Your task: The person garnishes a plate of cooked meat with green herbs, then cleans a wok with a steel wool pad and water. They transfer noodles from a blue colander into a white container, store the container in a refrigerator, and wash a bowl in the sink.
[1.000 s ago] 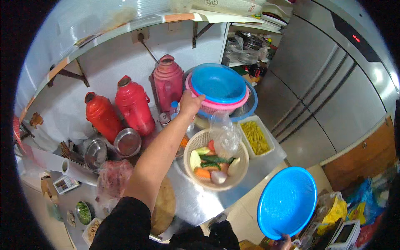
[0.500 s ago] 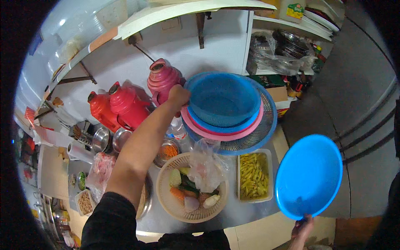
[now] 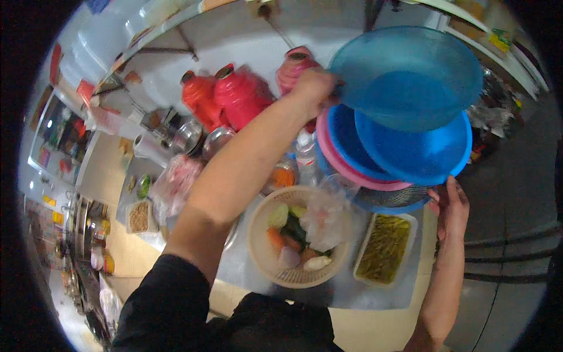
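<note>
Blue basin point(image 3: 437, 157) right of centre, over the stack on the bench point(image 3: 375, 298); cannot tell whether its base rests on anything. Hands, both busy: right hand point(image 3: 453, 208) closed on the basin's near rim, left hand point(image 3: 316, 91) pinching the left rim of a teal colander point(image 3: 404, 85), raised clear above the basin

Nearest on the bench: cream basket point(image 3: 261, 258) with carrot, green and pale vegetables point(image 3: 275, 242), a clear plastic bag point(image 3: 325, 223) on top. Right of it, apart: pale rectangular tub point(image 3: 375, 282) of green pieces in liquid

Farther back: the stack — a pink basin point(image 3: 340, 161) with another blue one inside, a blue-rimmed strainer point(image 3: 404, 209) beneath. Clear bottle point(image 3: 306, 157) just left of it

Farthest, along the white wall point(image 3: 217, 54): two red flasks point(image 3: 237, 97), slightly blurred, and one pink flask point(image 3: 293, 71) — this last just behind the left hand
</note>
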{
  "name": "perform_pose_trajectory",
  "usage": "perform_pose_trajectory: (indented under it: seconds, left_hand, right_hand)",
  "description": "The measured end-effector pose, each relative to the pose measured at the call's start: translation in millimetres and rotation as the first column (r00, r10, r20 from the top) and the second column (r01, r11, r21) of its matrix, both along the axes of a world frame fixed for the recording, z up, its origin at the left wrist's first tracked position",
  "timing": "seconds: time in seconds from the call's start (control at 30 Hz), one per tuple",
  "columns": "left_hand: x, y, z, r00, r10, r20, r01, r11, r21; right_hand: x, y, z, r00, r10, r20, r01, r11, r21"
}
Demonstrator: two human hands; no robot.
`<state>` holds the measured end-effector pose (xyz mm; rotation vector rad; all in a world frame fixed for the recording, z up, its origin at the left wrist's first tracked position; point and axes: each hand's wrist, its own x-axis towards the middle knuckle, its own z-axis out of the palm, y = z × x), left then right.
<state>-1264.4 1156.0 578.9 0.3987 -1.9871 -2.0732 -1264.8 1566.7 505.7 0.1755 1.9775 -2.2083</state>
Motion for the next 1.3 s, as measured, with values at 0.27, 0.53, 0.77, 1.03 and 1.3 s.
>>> perform_pose_trajectory:
  seconds: [0.27,0.53,0.77,1.03,1.3]
  left_hand:
    - [147.9,22.3,-77.3,0.96,0.252,-0.125,-0.279,0.789,-0.547]
    - [483.4,49.4,-164.3,0.889,0.218,0.402,-0.271,0.959,0.079]
    - [676.7,-20.7,-204.1,0.715,0.455,0.531,-0.617,0.768,0.173]
    - [859.8,-151.1,-191.3,0.732,0.513,0.448,-0.631,0.759,0.162]
    - [1011.9,-279.6,-168.1,0.494,0.756,0.43,-0.867,0.462,0.186]
  right_hand:
    - [165.0,17.8,-58.2,0.978,0.203,-0.039,-0.178,0.923,0.34]
    - [270.8,-63.9,-71.9,0.86,0.507,-0.061,-0.476,0.839,0.265]
    - [395.1,-217.8,-38.4,0.575,0.805,-0.146,-0.741,0.588,0.325]
    - [603.8,-421.7,-78.9,0.329,0.943,0.043,-0.92,0.309,0.24]
    - [710.6,-608.7,-107.3,0.251,0.922,0.295,-0.963,0.207,0.174]
